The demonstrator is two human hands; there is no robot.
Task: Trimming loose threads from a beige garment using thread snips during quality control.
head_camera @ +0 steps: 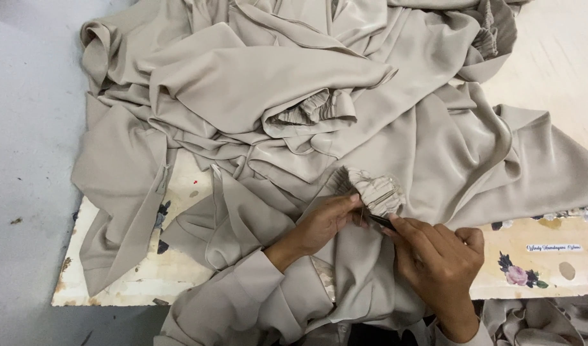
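A large beige garment (294,109) lies crumpled over a worn table (146,282). Its gathered, elastic cuff (374,192) is at the middle front. My left hand (323,224) pinches the fabric just below that cuff. My right hand (438,259) grips a small dark tool (378,220), thin and pointed, whose tip touches the cuff's lower edge. What kind of tool it is cannot be made out. A second gathered cuff (313,109) lies higher in the pile.
The table's front edge has peeling paint and a floral-print covering (531,256) at the right. Grey floor (25,160) lies to the left. Part of the garment hangs over the table's left edge. More beige cloth (537,323) is piled at the bottom right.
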